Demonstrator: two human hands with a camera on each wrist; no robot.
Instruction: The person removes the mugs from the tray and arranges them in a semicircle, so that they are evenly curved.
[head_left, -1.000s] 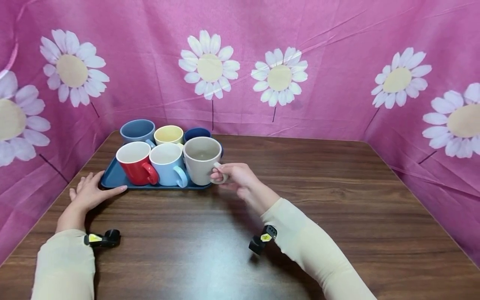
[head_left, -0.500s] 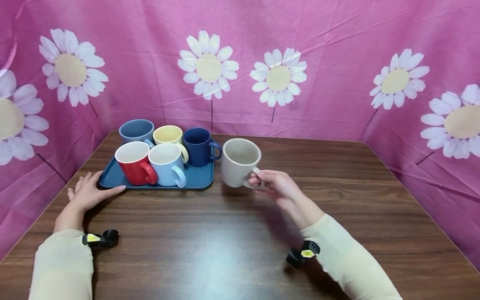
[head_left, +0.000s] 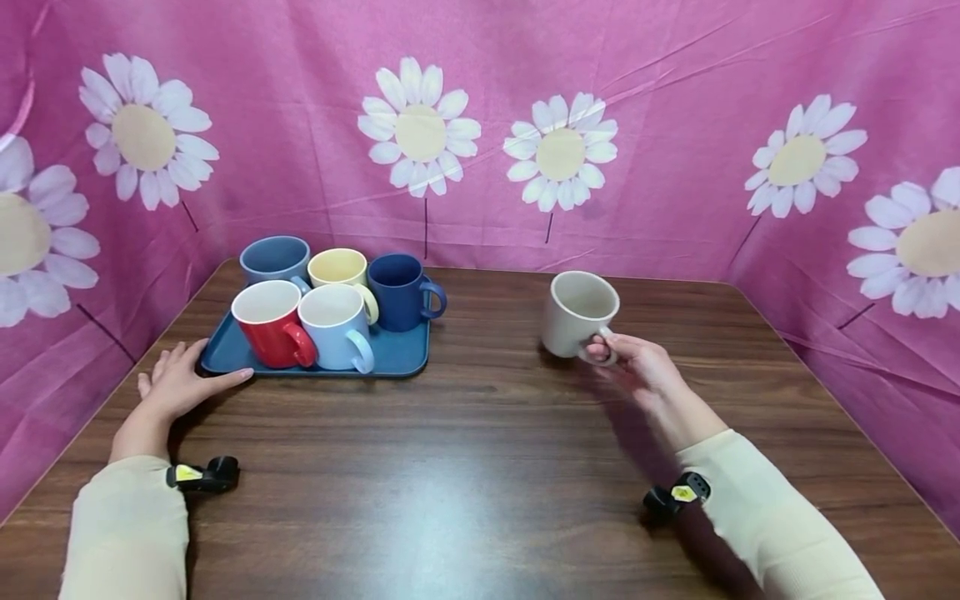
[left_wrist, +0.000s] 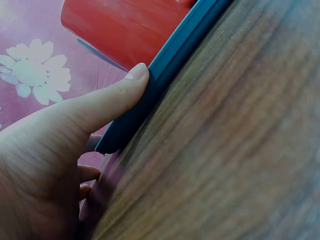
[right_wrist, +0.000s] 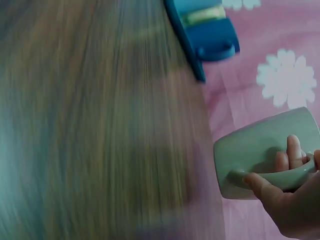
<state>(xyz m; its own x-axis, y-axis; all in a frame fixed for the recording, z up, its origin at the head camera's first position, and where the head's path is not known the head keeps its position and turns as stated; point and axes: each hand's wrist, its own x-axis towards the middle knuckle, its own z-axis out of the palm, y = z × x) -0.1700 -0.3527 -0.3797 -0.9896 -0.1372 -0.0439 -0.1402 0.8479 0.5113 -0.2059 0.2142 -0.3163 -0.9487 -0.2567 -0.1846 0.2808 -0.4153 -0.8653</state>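
My right hand (head_left: 637, 367) grips the handle of a beige mug (head_left: 577, 314), held just above the wooden table to the right of the tray. In the right wrist view the fingers (right_wrist: 287, 160) curl through the beige mug's (right_wrist: 260, 150) handle. My left hand (head_left: 176, 383) lies flat on the table, its fingers straight against the front left edge of the dark blue tray (head_left: 405, 354). In the left wrist view a fingertip (left_wrist: 132, 80) touches the tray's rim (left_wrist: 170, 60). On the tray stand a red mug (head_left: 266, 323), a light blue mug (head_left: 333, 327), a yellow mug (head_left: 337, 269), a navy mug (head_left: 401, 290) and a grey-blue mug (head_left: 274, 260).
Pink cloth printed with daisies (head_left: 558, 154) walls the wooden table (head_left: 465, 450) at the back and on both sides. Bare tabletop stretches from the tray to the right wall and across the front.
My right hand has lifted the beige mug off the tray's front right corner and carried it to the right, over the bare table. The left hand has stayed at the tray's edge.
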